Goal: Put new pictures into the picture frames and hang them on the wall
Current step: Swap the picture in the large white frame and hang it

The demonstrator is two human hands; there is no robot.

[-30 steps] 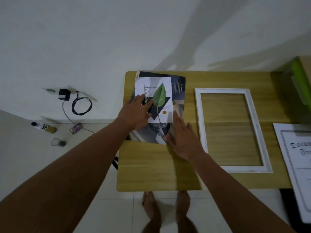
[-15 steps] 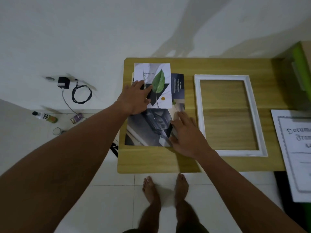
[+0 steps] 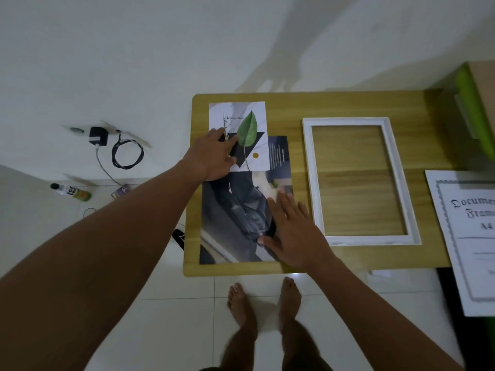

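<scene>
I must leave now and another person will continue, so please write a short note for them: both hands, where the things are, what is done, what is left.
Left hand: open, flat on the leaf picture, far left of the table.
Right hand: open, flat on the dark picture, which lies partly under the leaf picture.
White frame: empty, flat on the table, right of both pictures.
Printed sheet: at the far right.
Done: frame empty, pictures laid out.
Left: put a picture in the frame, close it, hang it on the wall.
</scene>
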